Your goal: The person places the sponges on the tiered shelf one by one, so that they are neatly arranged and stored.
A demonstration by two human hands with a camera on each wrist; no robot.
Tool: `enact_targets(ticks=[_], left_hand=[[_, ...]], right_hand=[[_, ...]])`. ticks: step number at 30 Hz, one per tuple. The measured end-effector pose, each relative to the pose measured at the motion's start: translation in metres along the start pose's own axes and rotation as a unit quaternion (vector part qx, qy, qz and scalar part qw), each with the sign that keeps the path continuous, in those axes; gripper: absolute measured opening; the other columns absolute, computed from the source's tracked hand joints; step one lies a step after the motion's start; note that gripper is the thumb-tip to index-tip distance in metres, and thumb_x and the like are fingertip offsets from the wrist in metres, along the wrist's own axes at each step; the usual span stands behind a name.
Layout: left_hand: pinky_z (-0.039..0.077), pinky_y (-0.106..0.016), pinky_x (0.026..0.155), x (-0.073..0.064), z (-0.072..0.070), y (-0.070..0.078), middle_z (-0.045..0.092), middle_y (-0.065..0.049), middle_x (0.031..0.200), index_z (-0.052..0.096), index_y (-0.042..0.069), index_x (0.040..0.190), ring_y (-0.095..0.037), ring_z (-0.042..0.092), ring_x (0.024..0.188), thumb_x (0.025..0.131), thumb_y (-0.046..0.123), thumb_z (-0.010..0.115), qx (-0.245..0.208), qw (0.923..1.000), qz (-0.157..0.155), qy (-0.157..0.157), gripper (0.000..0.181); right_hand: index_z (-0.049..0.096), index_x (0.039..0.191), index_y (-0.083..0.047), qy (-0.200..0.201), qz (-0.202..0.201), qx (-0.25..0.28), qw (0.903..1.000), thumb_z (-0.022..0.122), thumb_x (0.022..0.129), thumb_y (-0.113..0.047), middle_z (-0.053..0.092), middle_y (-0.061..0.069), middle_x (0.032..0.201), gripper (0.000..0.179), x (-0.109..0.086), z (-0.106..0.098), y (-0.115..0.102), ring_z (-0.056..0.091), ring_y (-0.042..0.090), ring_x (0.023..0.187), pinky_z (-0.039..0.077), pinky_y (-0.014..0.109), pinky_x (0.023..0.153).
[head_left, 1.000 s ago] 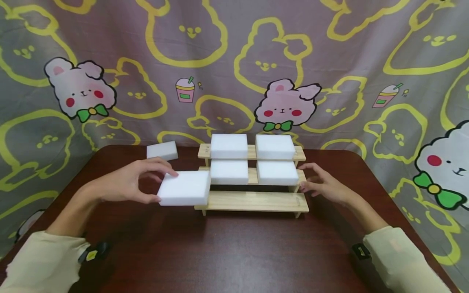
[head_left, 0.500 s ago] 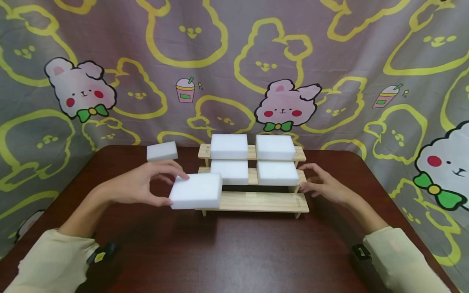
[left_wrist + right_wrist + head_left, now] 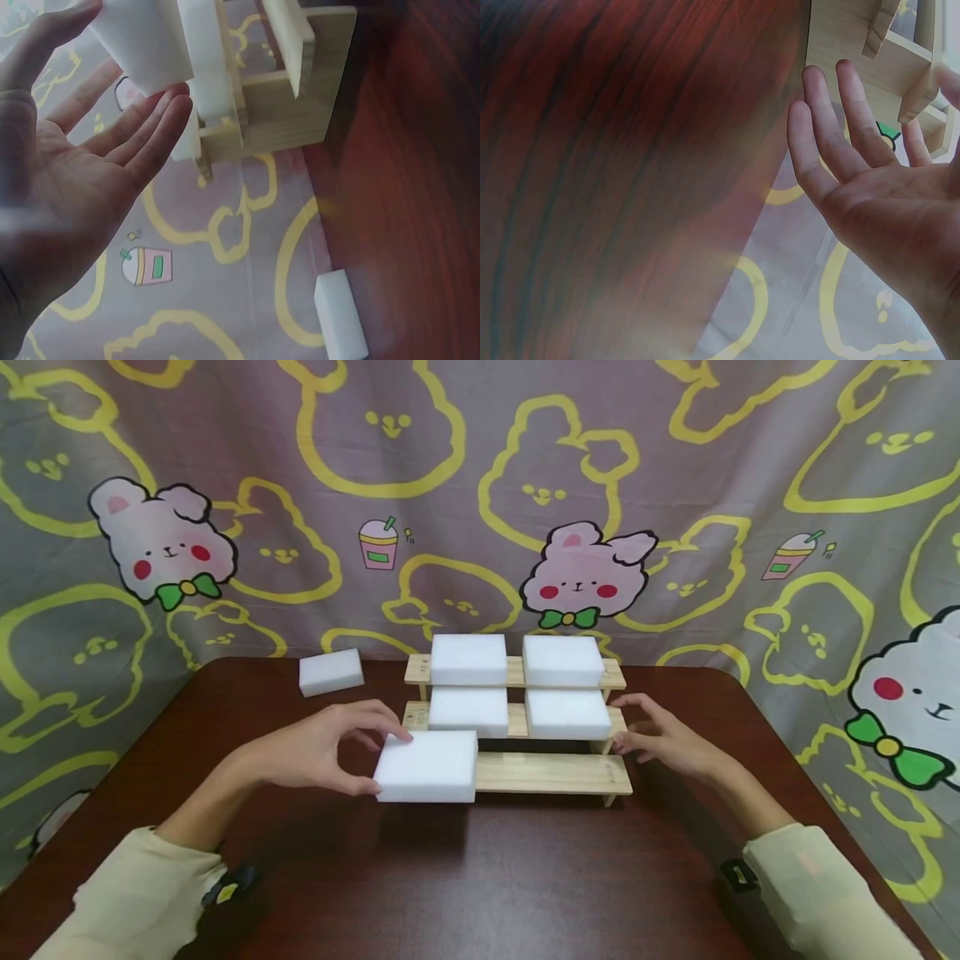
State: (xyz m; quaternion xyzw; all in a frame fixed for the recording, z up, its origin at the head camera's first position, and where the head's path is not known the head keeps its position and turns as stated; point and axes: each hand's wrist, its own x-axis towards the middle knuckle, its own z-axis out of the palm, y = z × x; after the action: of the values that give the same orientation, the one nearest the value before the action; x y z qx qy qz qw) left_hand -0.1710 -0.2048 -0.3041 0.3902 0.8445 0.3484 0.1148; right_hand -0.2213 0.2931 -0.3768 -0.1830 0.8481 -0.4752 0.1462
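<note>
My left hand (image 3: 322, 747) pinches a white foam block (image 3: 426, 767) by its left end, thumb in front and fingers behind. It is over the left part of the bottom step of a three-tier wooden rack (image 3: 555, 772); whether it touches the wood I cannot tell. In the left wrist view, the same block (image 3: 146, 45) sits between thumb and fingertips. My right hand (image 3: 667, 739) is at the rack's right end, thumb and index fingertip by the middle step; contact is unclear. The right wrist view shows its fingers (image 3: 832, 127) extended, holding nothing.
Two white blocks (image 3: 468, 658) lie side by side on the top step and two more (image 3: 567, 713) on the middle step. Another white block (image 3: 330, 672) lies on the dark red table (image 3: 525, 877), back left. A patterned curtain (image 3: 450, 510) hangs behind the table.
My left hand has moved right and toward me with the white foam block, bringing it from the rack's left side over the bottom step. The right hand stays in place.
</note>
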Motion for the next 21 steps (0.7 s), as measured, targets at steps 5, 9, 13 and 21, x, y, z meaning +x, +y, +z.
enact_targets(ticks=[5,9,13,21], left_hand=[[0.058,-0.044,0.093,0.009,0.011,0.000,0.060,-0.005,0.127,0.067,0.012,0.130,-0.022,0.059,0.112,0.083,0.023,0.088,-0.004,0.9998,0.014,-0.009,0.053],[0.058,-0.047,0.093,0.016,0.019,0.001,0.060,-0.005,0.126,0.067,0.010,0.130,-0.021,0.060,0.111,0.082,0.021,0.088,-0.010,0.9997,0.018,-0.015,0.053],[0.057,-0.049,0.093,0.022,0.025,0.001,0.060,-0.005,0.127,0.067,0.009,0.128,-0.021,0.060,0.112,0.081,0.018,0.088,-0.018,0.9996,0.018,-0.011,0.051],[0.057,-0.043,0.094,0.029,0.035,0.002,0.061,-0.009,0.128,0.068,0.007,0.126,-0.024,0.060,0.113,0.082,0.019,0.087,-0.001,0.9996,0.029,0.005,0.049]], right_hand=[[0.030,0.149,-0.003,-0.001,0.002,-0.001,1.0000,0.062,0.104,-0.016,0.068,0.023,0.115,0.057,0.000,0.000,0.000,0.071,0.036,0.105,0.055,0.045,0.083],[0.030,0.149,-0.003,-0.002,0.003,-0.001,1.0000,0.062,0.103,-0.016,0.068,0.022,0.115,0.057,0.000,0.000,0.000,0.071,0.036,0.105,0.055,0.045,0.083],[0.030,0.149,-0.003,0.000,0.006,-0.001,1.0000,0.062,0.103,-0.016,0.068,0.023,0.116,0.057,0.000,0.001,-0.001,0.071,0.035,0.104,0.055,0.046,0.083],[0.030,0.149,-0.004,0.000,-0.002,0.002,1.0000,0.062,0.103,-0.014,0.069,0.023,0.114,0.056,-0.001,0.001,-0.003,0.072,0.032,0.103,0.055,0.046,0.082]])
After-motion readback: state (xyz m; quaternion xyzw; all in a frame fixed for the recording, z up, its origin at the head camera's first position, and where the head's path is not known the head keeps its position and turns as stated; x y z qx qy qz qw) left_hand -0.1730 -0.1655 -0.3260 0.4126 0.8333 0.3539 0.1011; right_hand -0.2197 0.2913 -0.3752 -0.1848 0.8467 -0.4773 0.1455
